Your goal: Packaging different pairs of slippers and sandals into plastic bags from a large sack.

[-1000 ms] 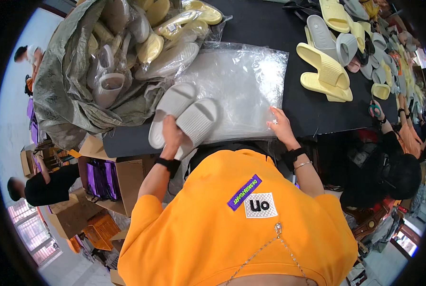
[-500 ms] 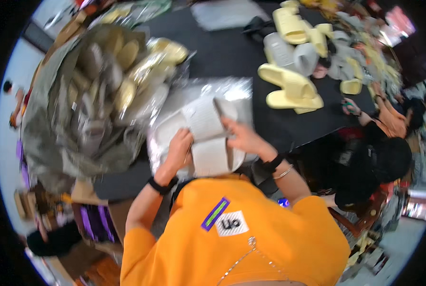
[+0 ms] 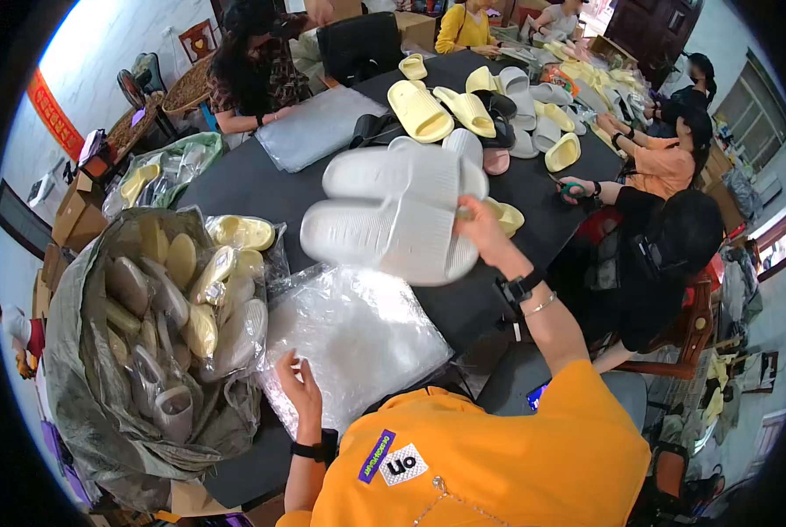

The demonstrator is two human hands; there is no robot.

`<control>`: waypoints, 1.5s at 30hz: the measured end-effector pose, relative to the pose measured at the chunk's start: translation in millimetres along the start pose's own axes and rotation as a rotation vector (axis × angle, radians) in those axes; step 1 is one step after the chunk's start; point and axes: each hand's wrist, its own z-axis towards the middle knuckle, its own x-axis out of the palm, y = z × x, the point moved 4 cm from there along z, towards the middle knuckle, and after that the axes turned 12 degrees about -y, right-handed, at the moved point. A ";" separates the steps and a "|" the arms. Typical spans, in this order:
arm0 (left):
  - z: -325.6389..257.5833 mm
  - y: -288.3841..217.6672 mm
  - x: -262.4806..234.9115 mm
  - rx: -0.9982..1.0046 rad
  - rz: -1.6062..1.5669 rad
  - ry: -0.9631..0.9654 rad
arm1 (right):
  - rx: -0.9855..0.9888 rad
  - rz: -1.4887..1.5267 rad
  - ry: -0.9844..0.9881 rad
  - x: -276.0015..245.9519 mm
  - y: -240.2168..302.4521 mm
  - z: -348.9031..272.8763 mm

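My right hand [image 3: 483,230] grips a pair of light grey slippers [image 3: 380,230] by the straps. It holds them raised over the dark table [image 3: 235,189], soles partly overlapping and a little blurred. Below them lies a pile of clear plastic bags [image 3: 358,329], shiny and wrinkled. My left hand [image 3: 300,393] is at the left edge of this pile, fingers apart, with nothing in it. Whether its fingertips touch the plastic, I cannot tell.
A big grey-green sack [image 3: 81,386] of bagged yellow and grey slippers stands at the left. Loose yellow slippers [image 3: 417,110] and grey ones lie beyond my right hand. Another stack of plastic bags [image 3: 318,127] rests at the far side. Several people sit around the table, one in black [image 3: 652,290] close by.
The grey slippers, which both hands touched on the plastic bags, are now lifted forward in my right hand. My left hand has let go and is lower. The view has tilted up.
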 end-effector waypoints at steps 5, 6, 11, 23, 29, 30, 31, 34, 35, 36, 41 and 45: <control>-44.5 35.4 11.4 -0.108 0.079 0.227 | -0.178 -0.106 -0.342 -10.4 30.2 63.0; -48.3 37.3 11.4 -0.114 0.134 0.255 | -0.244 -0.139 -0.402 -9.5 38.5 75.0; -60.3 67.3 10.2 -0.176 0.201 0.335 | -0.352 -0.333 -0.421 9.3 29.0 119.4; -56.4 73.7 6.9 -0.311 0.199 0.409 | -0.205 -0.856 -0.149 65.9 -121.8 174.4; -38.2 55.3 -20.7 -0.296 0.148 0.176 | 0.217 -0.567 0.161 66.6 -172.5 167.8; -26.5 47.1 -31.4 -0.226 0.154 0.069 | 0.259 -0.558 0.167 68.3 -161.5 157.7; -9.3 37.7 -41.8 -0.149 0.156 -0.030 | 0.300 -0.550 0.162 67.2 -156.9 150.8; 61.0 5.7 -75.5 0.232 0.453 -0.352 | 0.165 -0.438 0.013 48.3 -156.4 144.4; 76.0 9.4 -83.3 0.194 0.567 -0.437 | 0.086 -0.548 -0.072 51.1 -146.5 136.0; 88.0 19.1 -92.8 0.121 0.619 -0.502 | 0.003 -0.652 -0.152 67.2 -122.8 116.7; 120.3 88.1 -99.5 -0.167 0.850 -0.423 | -0.517 -0.771 -0.154 103.0 -98.8 86.1; 150.3 90.0 -118.1 -0.136 0.475 -0.365 | -0.354 -0.478 0.279 172.9 -68.2 38.1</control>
